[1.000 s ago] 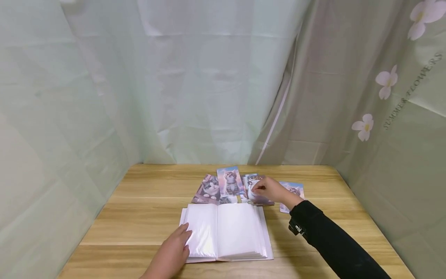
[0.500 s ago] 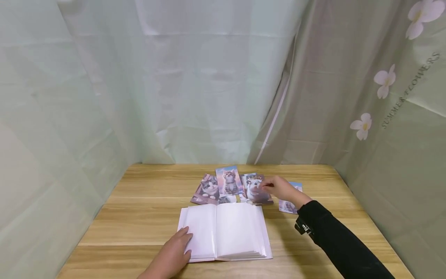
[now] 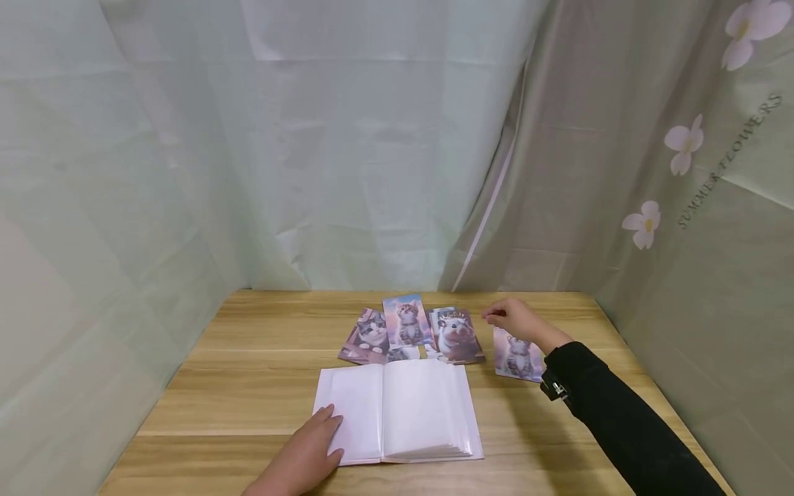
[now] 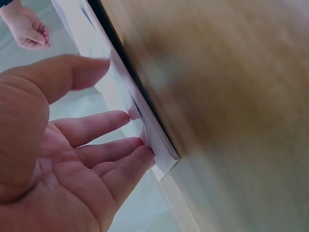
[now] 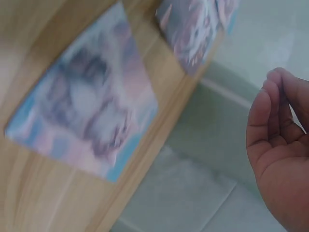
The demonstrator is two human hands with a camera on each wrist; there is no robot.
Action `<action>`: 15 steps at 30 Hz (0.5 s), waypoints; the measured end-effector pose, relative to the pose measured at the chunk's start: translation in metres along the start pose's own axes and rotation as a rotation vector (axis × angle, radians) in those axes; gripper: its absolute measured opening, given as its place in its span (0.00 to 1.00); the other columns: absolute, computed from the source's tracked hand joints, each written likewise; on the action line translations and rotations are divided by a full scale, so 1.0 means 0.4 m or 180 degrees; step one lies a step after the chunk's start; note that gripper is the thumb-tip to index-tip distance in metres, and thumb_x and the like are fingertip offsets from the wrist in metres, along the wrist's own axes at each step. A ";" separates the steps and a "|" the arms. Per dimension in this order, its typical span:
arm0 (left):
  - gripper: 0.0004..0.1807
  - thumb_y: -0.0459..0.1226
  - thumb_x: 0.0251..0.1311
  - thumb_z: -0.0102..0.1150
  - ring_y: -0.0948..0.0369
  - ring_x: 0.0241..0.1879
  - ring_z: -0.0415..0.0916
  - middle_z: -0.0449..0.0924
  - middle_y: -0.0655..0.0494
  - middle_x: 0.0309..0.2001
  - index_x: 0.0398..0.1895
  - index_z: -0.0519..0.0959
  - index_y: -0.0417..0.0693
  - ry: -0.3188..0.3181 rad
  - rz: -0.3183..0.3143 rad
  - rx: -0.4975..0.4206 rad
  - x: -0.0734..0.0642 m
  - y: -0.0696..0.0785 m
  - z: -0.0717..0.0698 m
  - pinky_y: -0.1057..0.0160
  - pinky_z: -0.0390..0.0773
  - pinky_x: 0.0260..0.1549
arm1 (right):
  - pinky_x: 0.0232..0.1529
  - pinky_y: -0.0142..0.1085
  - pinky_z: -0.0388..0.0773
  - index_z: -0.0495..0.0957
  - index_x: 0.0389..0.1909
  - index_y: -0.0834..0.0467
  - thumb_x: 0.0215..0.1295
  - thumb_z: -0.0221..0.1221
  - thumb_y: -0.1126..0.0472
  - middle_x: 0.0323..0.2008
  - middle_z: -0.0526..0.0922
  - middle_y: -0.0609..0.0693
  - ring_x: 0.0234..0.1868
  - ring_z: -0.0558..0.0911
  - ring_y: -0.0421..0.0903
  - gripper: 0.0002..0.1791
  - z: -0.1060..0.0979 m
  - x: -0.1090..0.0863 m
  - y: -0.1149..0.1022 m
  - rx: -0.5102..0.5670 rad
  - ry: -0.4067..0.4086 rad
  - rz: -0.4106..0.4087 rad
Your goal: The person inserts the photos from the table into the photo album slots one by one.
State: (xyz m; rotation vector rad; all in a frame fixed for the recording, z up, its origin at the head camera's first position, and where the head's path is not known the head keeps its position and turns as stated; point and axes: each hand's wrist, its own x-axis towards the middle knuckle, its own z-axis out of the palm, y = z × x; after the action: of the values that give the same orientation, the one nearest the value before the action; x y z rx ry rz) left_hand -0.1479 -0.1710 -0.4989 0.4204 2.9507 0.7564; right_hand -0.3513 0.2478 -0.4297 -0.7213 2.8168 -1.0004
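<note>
A photo album [image 3: 424, 406] lies open on the table with blank white pages showing. My left hand [image 3: 307, 448] rests on its left edge, fingers spread; in the left wrist view the fingertips [image 4: 123, 118] touch the album's side. My right hand [image 3: 524, 322] hovers over the far right of the table, thumb tip against the bent fingertips and nothing visible between them. Below it lies a kitten card [image 3: 516, 358], partly covered by the hand in the head view and seen whole in the right wrist view.
Behind the album lie several overlapping cards: a grey-and-white cat card [image 3: 367, 337], an upright kitten card [image 3: 409, 322] and a card of a crowned white animal [image 3: 457, 337]. Pale curtains [image 3: 372, 151] enclose the wooden table [image 3: 248, 386] at the back and sides.
My right hand has left the crowned-animal card and moved right, rising above the separate kitten card. That crowned card now shows in full. My left hand stays on the album.
</note>
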 end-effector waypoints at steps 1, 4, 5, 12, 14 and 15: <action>0.28 0.35 0.54 0.71 0.35 0.66 0.66 0.70 0.28 0.63 0.55 0.77 0.28 -0.0017 -0.0005 0.0000 0.001 -0.001 0.000 0.37 0.64 0.65 | 0.41 0.43 0.83 0.84 0.45 0.68 0.70 0.58 0.69 0.40 0.86 0.59 0.41 0.85 0.53 0.09 -0.009 0.003 0.006 -0.0064 0.0021 0.0003; 0.29 0.37 0.53 0.72 0.35 0.66 0.64 0.69 0.28 0.64 0.55 0.77 0.27 -0.0079 -0.0030 -0.0017 0.001 -0.002 0.000 0.37 0.63 0.65 | 0.40 0.44 0.82 0.84 0.44 0.67 0.70 0.58 0.69 0.39 0.86 0.58 0.39 0.84 0.52 0.09 -0.032 0.011 0.026 -0.0250 0.0075 0.0044; 0.29 0.37 0.53 0.72 0.34 0.66 0.64 0.69 0.28 0.64 0.55 0.77 0.27 -0.0101 -0.0042 -0.0024 0.000 -0.002 -0.001 0.37 0.63 0.65 | 0.40 0.44 0.82 0.85 0.44 0.67 0.70 0.58 0.69 0.39 0.86 0.58 0.39 0.84 0.52 0.09 -0.038 0.013 0.034 -0.0282 0.0080 0.0080; 0.34 0.40 0.50 0.75 0.34 0.67 0.64 0.69 0.28 0.64 0.56 0.77 0.26 -0.0140 -0.0110 -0.0045 -0.004 0.001 -0.005 0.37 0.63 0.65 | 0.45 0.51 0.81 0.84 0.44 0.68 0.70 0.58 0.69 0.40 0.85 0.61 0.43 0.83 0.58 0.09 -0.052 0.008 0.085 -0.0653 0.0086 0.0269; 0.34 0.41 0.49 0.75 0.34 0.66 0.64 0.69 0.28 0.64 0.55 0.77 0.26 -0.0101 -0.0072 -0.0050 -0.003 0.003 -0.005 0.38 0.64 0.65 | 0.46 0.53 0.81 0.83 0.43 0.69 0.69 0.59 0.69 0.40 0.85 0.63 0.43 0.83 0.60 0.08 -0.052 0.002 0.104 -0.0828 0.0111 0.0312; 0.34 0.41 0.49 0.75 0.34 0.66 0.64 0.69 0.28 0.64 0.55 0.77 0.26 -0.0089 -0.0057 -0.0056 -0.002 0.003 -0.006 0.38 0.64 0.64 | 0.46 0.54 0.80 0.83 0.43 0.70 0.68 0.59 0.70 0.40 0.85 0.63 0.43 0.83 0.61 0.09 -0.051 -0.002 0.113 -0.0906 0.0122 0.0332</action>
State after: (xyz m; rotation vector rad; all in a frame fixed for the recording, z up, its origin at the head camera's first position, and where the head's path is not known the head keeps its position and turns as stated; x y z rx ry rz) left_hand -0.1470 -0.1712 -0.4961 0.3994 2.9157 0.7676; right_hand -0.3736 0.2907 -0.4414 -0.5745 3.0294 -0.6109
